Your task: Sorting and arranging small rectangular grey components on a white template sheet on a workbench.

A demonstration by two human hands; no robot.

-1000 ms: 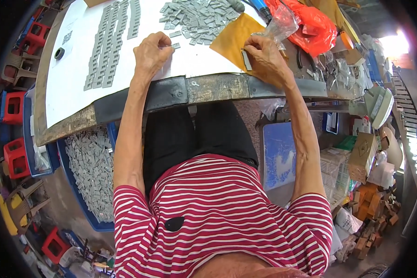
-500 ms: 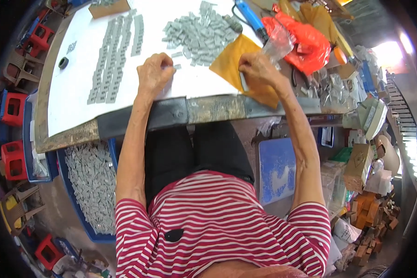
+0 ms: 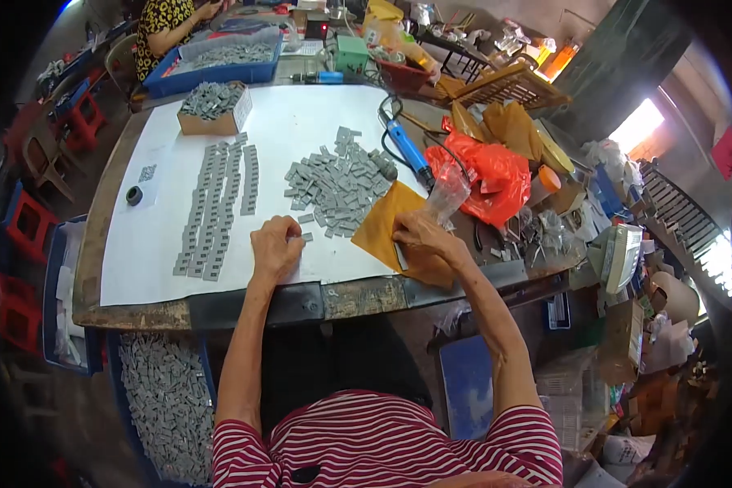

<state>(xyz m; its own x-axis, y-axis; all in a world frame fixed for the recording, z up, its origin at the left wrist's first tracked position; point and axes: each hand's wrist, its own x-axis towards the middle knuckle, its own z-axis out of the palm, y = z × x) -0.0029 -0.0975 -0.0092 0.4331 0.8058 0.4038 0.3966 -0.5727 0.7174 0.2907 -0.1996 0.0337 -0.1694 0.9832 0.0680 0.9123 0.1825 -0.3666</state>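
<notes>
Near the table's front edge, my left hand [image 3: 276, 248] is closed in a pinch. Beside its fingertips lies a small grey rectangular piece [image 3: 307, 237]; whatever the fingers may hold is hidden. My right hand [image 3: 425, 233] is closed over a yellow-brown cloth [image 3: 374, 224], with a narrow grey piece [image 3: 400, 257] showing below its fingers. Between and beyond the hands spreads a loose heap of small grey pieces [image 3: 333, 185]. To the left, similar pieces stand in long overlapping rows [image 3: 211, 215] on the white sheet [image 3: 146, 244].
A blue power screwdriver [image 3: 408, 148] and a red plastic bag [image 3: 488, 175] lie at the right. A cardboard box of grey pieces [image 3: 211, 110] and a blue tray [image 3: 211, 73] stand farther back. Someone in a patterned top [image 3: 161, 32] is at the far left. A black ring [image 3: 134, 195] sits leftward.
The view has tilted up, bringing the table's far side and another person into sight. Both hands keep nearly the same places over the table, with fingers still closed.
</notes>
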